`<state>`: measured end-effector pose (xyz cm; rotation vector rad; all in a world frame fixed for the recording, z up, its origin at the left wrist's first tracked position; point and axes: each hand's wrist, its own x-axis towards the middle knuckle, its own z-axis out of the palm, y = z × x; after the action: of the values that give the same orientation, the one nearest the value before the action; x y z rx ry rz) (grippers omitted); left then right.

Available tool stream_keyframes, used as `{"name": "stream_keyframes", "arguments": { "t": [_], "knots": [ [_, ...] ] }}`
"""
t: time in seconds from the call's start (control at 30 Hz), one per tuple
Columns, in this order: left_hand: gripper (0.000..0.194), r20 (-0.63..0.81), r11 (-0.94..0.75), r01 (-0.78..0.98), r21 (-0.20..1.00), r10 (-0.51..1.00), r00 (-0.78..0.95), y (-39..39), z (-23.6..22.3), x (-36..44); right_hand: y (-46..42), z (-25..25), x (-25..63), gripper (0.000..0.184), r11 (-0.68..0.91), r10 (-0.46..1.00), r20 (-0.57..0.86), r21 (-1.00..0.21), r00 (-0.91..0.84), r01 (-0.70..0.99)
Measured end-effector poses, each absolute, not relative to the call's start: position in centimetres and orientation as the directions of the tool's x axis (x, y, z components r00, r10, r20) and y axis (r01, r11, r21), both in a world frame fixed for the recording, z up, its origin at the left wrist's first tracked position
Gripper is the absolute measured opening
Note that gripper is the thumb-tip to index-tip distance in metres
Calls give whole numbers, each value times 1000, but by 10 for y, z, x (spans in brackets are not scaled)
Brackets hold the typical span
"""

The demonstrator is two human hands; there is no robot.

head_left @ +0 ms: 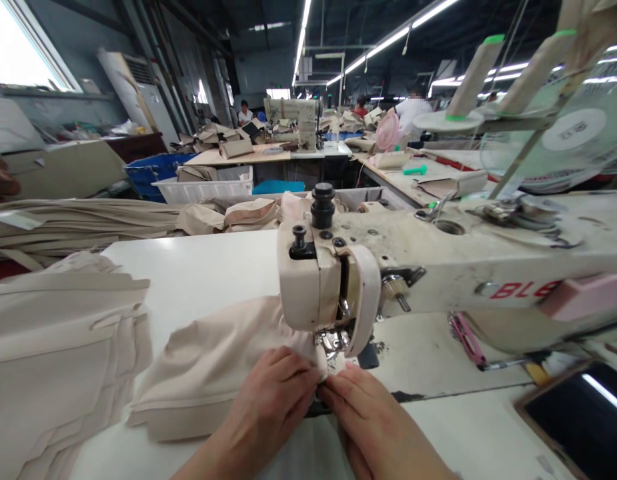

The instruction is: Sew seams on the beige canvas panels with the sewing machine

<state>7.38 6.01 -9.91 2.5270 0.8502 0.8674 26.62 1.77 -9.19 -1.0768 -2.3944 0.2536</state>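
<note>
A beige fabric piece (pixel 213 353) lies on the white table of the sewing machine (pixel 313 280), its right edge running under the presser foot (pixel 334 340). My left hand (pixel 281 383) presses on that edge just left of the foot, fingers bent together on the cloth. Close beside it, my right hand (pixel 361 407) pinches the near corner of the same cloth in front of the foot. The fingertips of both hands almost meet there. What lies beneath the fingers is partly hidden.
Stacked beige fabric pieces (pixel 53 360) cover the table's left side. Long strips (pixel 78 227) lie behind them. To the right are pink thread snips (pixel 465 337) and a phone-like dark screen (pixel 583 413). Thread cones (pixel 475 77) stand above the machine. Other people work farther back.
</note>
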Motion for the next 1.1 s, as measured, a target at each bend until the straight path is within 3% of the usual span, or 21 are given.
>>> {"name": "stream_keyframes", "arguments": {
  "t": [0.17, 0.47, 0.77, 1.1],
  "knots": [
    [20, 463, -768, 430, 474, 633, 620, 69, -99, 79, 26, -100, 272, 53, 717, 694, 405, -314, -596, 622],
    [14, 494, -767, 417, 488, 636, 593, 99, -96, 75, 36, -97, 272, 69, 638, 770, 322, -377, -551, 671],
    [16, 482, -711, 481, 513, 702, 524, 92, -114, 75, 30, -107, 276, 63, 627, 772, 398, -346, -497, 697],
    [21, 441, -634, 553, 540, 773, 456, 91, -110, 83, 32, -104, 274, 65, 618, 774, 388, -289, -500, 731]
  ]
}}
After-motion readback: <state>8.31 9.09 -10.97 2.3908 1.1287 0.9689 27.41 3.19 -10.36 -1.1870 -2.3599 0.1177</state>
